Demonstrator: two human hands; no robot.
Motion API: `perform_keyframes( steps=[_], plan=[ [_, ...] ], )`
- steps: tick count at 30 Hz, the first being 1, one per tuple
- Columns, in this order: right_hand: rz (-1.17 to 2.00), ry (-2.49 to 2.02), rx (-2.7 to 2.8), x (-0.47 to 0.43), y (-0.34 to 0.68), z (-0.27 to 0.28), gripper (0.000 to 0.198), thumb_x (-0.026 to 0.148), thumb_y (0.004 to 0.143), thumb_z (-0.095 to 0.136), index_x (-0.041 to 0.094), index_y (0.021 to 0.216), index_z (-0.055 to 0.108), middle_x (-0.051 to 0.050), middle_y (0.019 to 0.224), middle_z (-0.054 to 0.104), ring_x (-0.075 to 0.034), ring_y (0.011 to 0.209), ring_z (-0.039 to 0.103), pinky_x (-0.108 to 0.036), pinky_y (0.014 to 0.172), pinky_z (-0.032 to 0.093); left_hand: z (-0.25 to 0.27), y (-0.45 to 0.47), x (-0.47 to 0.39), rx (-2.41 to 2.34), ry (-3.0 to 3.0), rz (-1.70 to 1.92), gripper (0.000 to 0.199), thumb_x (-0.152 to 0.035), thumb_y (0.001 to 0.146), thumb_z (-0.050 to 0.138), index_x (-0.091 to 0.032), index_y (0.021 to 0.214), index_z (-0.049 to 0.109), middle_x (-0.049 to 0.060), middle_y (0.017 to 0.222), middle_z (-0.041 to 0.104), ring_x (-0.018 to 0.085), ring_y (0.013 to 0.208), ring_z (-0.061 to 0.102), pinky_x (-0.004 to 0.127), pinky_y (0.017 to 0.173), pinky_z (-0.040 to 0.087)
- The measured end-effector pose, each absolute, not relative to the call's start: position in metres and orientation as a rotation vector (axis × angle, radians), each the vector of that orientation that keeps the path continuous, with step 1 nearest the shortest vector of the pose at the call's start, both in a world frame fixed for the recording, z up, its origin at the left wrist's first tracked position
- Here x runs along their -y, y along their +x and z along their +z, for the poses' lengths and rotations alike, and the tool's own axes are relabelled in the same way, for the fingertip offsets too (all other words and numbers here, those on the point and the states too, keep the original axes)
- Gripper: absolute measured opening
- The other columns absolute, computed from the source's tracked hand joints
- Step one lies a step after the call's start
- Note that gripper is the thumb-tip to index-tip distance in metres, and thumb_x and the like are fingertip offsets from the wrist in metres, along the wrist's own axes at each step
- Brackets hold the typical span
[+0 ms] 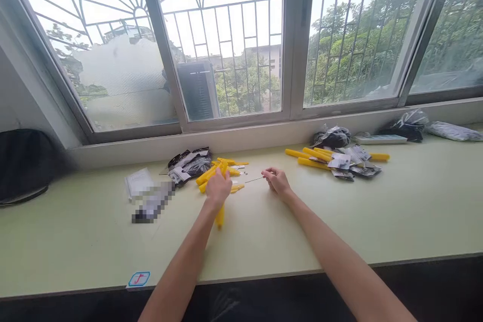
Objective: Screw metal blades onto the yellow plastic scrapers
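1. Fingers of my right hand [277,181]: pinched at the tips on one end of a thin rod [253,179]. The free end points left. I judge that a light pinch may let the rod pivot or drop; a hard one may bend it, if it is as pliant as its slenderness suggests.
2. Fingers of my left hand [218,190]: closed around a yellow tube [220,217], which extends below the hand toward my side of the desk [264,241]. Blur hides how firm the grip is. A loose wrap could let the tube twist or roll free.
3. Position: rod and tube are both near the middle of the desk, between my forearms. Caution: the rod's free end is directed at my left side; a sudden push could jab my fingers.
4. Yellow pile [204,177]: just beside my left hand. A sideways wrist movement could scatter it.
5. Small yellow piece [237,188]: lies between my hands, near the rod's free end. A careless knuckle could flick it away.
6. Black packets [190,166]: just beyond the pile. Their glossy film could slide if nudged.
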State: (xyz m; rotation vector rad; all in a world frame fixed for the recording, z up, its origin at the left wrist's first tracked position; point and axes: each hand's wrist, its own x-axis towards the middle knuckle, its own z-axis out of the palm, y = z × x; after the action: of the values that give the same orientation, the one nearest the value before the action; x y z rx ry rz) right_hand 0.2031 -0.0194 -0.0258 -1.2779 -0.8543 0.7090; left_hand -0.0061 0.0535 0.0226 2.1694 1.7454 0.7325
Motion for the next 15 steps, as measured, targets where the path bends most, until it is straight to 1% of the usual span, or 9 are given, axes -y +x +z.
perform_keyframes(
  steps=[2, 5, 7, 8, 10, 12, 14, 15],
  plan=[
    [0.8, -1.273, 0.998, 0.024, 0.195, -0.026, 0.025, 0.042, 0.069, 0.073, 0.018, 0.072, 0.065, 0.007, 0.051, 0.038, -0.007, 0.045, 0.024, -0.025, 0.043, 0.017, 0.028, -0.018, -0.061, -1.733, 2.047, 0.782, 0.041, -0.047, 0.103, 0.035, -0.016, 0.126, 0.05, 0.019, 0.112, 0.071, 0.032, 0.107, 0.069, 0.038, 0.085, 0.051],
    [0.878, -1.292, 1.248, 0.03, 0.187, -0.025, 0.029, 0.045, 0.073, 0.074, 0.016, 0.073, 0.071, 0.004, 0.055, 0.047, -0.007, 0.049, 0.03, -0.025, 0.046, 0.02, 0.03, -0.037, -0.072, -1.649, 1.872, 0.772, 0.041, -0.051, 0.103, 0.036, -0.018, 0.125, 0.045, 0.018, 0.11, 0.072, 0.026, 0.085, 0.074, 0.033, 0.07, 0.054],
    [0.87, -1.331, 1.279, 0.032, 0.185, -0.024, 0.031, 0.047, 0.073, 0.075, 0.016, 0.075, 0.073, 0.003, 0.059, 0.052, -0.007, 0.05, 0.033, -0.025, 0.047, 0.022, 0.029, -0.045, -0.076, -1.6, 1.816, 0.74, 0.041, -0.052, 0.102, 0.041, -0.017, 0.124, 0.045, 0.017, 0.104, 0.073, 0.023, 0.074, 0.073, 0.031, 0.064, 0.054],
    [0.868, -1.337, 1.25, 0.032, 0.185, -0.023, 0.032, 0.047, 0.072, 0.075, 0.016, 0.076, 0.073, 0.003, 0.06, 0.053, -0.007, 0.05, 0.033, -0.025, 0.047, 0.022, 0.028, -0.047, -0.077, -1.589, 1.812, 0.725, 0.041, -0.05, 0.101, 0.045, -0.016, 0.124, 0.045, 0.017, 0.101, 0.074, 0.023, 0.073, 0.073, 0.031, 0.064, 0.054],
    [0.892, -1.302, 1.155, 0.031, 0.187, -0.022, 0.033, 0.049, 0.071, 0.077, 0.016, 0.076, 0.072, 0.004, 0.058, 0.05, -0.007, 0.049, 0.029, -0.025, 0.046, 0.019, 0.027, -0.047, -0.076, -1.626, 1.859, 0.724, 0.044, -0.046, 0.097, 0.056, -0.016, 0.127, 0.045, 0.017, 0.1, 0.074, 0.026, 0.081, 0.074, 0.033, 0.069, 0.054],
    [0.922, -1.227, 1.06, 0.029, 0.189, -0.023, 0.034, 0.049, 0.069, 0.079, 0.016, 0.075, 0.069, 0.006, 0.055, 0.045, -0.006, 0.048, 0.026, -0.025, 0.046, 0.017, 0.027, -0.042, -0.071, -1.747, 2.015, 0.752, 0.055, -0.042, 0.093, 0.062, -0.014, 0.136, 0.042, 0.019, 0.104, 0.073, 0.032, 0.095, 0.072, 0.038, 0.077, 0.054],
    [0.915, -1.175, 0.98, 0.026, 0.191, -0.026, 0.035, 0.049, 0.068, 0.079, 0.016, 0.075, 0.068, 0.006, 0.054, 0.043, -0.006, 0.047, 0.024, -0.025, 0.045, 0.016, 0.027, -0.034, -0.064, -1.881, 2.219, 0.826, 0.063, -0.039, 0.092, 0.062, -0.012, 0.143, 0.038, 0.022, 0.113, 0.07, 0.036, 0.108, 0.067, 0.042, 0.083, 0.052],
    [0.9, -1.163, 0.953, 0.025, 0.191, -0.028, 0.036, 0.049, 0.067, 0.079, 0.016, 0.076, 0.069, 0.006, 0.054, 0.043, -0.006, 0.046, 0.025, -0.025, 0.045, 0.016, 0.027, -0.03, -0.06, -1.919, 2.316, 0.886, 0.064, -0.039, 0.092, 0.06, -0.012, 0.146, 0.038, 0.023, 0.119, 0.067, 0.037, 0.114, 0.064, 0.043, 0.086, 0.051]
  ],
)
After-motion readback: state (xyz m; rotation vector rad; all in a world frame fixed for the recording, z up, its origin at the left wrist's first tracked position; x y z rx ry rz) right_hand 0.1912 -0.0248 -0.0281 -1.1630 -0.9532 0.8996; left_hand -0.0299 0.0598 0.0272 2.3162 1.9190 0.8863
